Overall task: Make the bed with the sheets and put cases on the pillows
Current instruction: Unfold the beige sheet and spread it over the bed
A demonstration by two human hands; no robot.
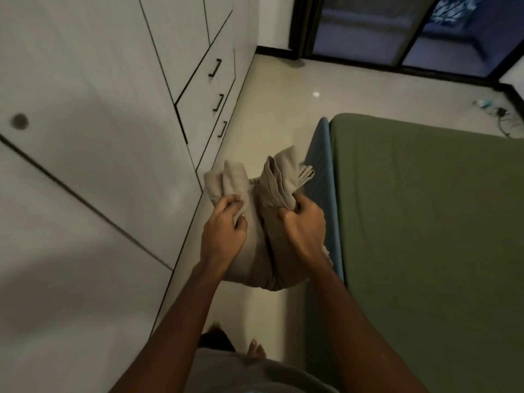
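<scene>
Alongside the bed [425, 222], beige cloth [256, 251], ends forward.

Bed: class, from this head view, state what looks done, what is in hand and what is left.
Done: a green sheet lies smooth over the bed. In hand: the left hand and right hand both grip a bunched beige cloth beside it; whether a pillow is inside cannot be told. Left: no pillow lies on the visible bed yet.
</scene>
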